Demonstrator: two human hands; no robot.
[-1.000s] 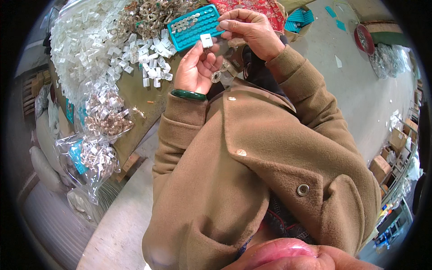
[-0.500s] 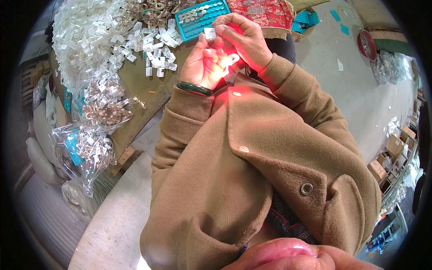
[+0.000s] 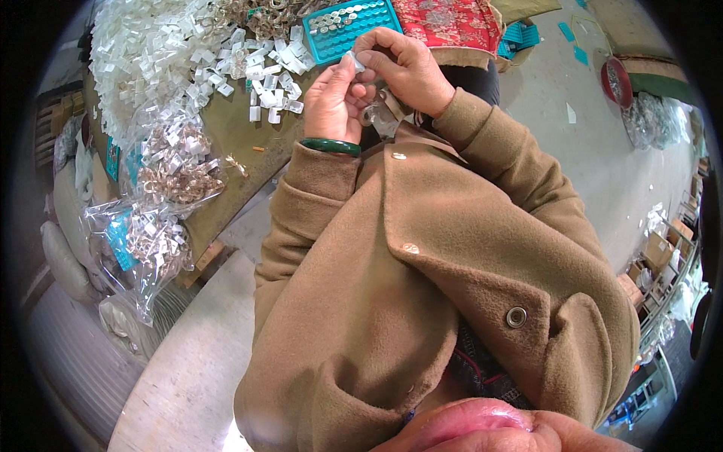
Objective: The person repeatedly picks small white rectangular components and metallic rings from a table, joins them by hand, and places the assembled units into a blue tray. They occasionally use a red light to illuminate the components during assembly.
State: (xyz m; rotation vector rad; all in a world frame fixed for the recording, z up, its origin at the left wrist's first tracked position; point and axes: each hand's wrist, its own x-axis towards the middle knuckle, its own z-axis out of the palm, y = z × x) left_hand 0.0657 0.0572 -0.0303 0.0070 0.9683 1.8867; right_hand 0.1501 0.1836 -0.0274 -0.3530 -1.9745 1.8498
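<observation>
In front of my chest, both hands meet over a small white plastic piece (image 3: 357,63). My left hand (image 3: 331,105), with a dark green bangle at the wrist, pinches it from the left between thumb and fingers. From the right, the fingertips of my right hand (image 3: 410,73) close on the same piece and partly hide it. Below the fingers, between the palms, hangs a clear, strap-like piece (image 3: 385,113) with a rounded end; what holds it is hidden. Just beyond the hands lies a teal tray (image 3: 354,44) with rows of round hollows, several filled with whitish discs.
A big heap of clear and white plastic pieces (image 3: 151,68) covers the table's left part. Brownish clear bands (image 3: 267,16) lie behind it. Filled plastic bags (image 3: 177,166) sit at the table's left edge. A red patterned cloth (image 3: 448,26) lies right of the tray.
A bright red glow in my left palm is gone. The left hand has turned, its fingers now closed toward the right fingertips on the white piece. The view has shifted slightly.
</observation>
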